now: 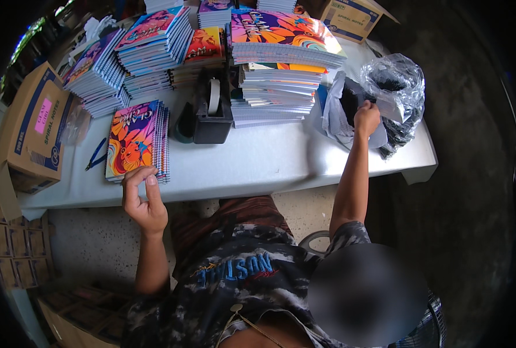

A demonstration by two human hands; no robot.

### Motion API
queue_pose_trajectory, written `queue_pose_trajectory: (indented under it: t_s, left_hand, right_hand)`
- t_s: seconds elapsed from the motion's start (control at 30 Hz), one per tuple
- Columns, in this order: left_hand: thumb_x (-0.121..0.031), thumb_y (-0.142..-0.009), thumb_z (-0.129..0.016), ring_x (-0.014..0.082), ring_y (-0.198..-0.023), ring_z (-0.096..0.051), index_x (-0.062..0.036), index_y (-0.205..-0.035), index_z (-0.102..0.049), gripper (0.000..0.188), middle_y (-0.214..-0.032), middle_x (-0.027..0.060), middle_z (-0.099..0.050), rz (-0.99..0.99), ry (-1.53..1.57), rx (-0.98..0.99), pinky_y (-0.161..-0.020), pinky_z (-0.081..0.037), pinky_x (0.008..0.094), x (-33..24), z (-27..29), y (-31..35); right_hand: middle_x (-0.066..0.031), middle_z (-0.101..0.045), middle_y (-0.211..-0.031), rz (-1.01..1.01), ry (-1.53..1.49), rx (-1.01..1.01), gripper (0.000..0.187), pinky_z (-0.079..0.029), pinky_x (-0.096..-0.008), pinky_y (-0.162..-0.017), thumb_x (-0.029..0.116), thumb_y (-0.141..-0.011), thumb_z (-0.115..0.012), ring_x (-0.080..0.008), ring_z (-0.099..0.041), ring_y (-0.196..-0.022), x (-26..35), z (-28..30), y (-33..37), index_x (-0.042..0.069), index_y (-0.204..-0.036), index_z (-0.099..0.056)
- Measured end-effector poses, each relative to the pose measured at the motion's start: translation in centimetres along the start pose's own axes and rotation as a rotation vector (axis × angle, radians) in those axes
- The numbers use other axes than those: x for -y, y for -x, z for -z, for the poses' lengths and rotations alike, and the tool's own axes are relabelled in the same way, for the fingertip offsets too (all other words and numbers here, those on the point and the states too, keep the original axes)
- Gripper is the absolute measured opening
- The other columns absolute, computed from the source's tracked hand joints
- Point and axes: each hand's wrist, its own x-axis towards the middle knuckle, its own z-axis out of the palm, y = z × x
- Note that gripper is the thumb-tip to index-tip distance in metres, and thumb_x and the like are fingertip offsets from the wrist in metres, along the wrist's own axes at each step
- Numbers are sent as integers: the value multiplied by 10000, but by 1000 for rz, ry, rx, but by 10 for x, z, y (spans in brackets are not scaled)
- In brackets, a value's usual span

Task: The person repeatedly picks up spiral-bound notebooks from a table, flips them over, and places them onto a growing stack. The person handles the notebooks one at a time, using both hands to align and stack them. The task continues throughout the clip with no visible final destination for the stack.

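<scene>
My left hand (144, 204) is raised at the table's front edge, with its fingers curled in toward the thumb and nothing visible in them. Its fingertips overlap the near edge of a small stack of colourful spiral notebooks (131, 139). On the right, my right arm reaches forward to a whitish plastic bag (332, 110) with dark contents. My right hand (367, 119) is closed at the bag's mouth; what its fingers grip is too dark to make out. Against that hand lies a clear plastic bag (406, 81) of black items.
Tall notebook piles (281, 43) stand along the back. A black tape dispenser (213, 119) sits mid-table. Blue-handled pliers (96, 155) lie left of the small stack. A cardboard box (34, 130) stands at the left edge, another box (350, 18) at the back right.
</scene>
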Motion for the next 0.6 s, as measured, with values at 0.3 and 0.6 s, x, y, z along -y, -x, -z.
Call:
queue_pose_trajectory:
  t_s: [0.3, 0.6]
  left_hand:
    - [-35, -755, -551, 333, -1016, -493, 17, -1049, -503, 302, -1065, 183, -516, -356, -30, 211, -869, -403, 423, -43, -5, -8]
    - [-76, -871, -469, 168, -523, -517, 21, -1159, -455, 304, -736, 106, -571, 147, 172, 390, -505, -409, 241, -70, -15, 6]
  right_hand:
    - [38, -422, -569, 85, -1160, 357, 187, -275, -177, -419, 205, -891, -496, -21, -339, -459, 111, 107, 152, 26, -863, -543]
    - [-111, -617, -848, 810, -933, 781, 234, -441, -274, -665, 148, -798, -608, -194, -586, -745, 170, 146, 178, 24, -994, -574]
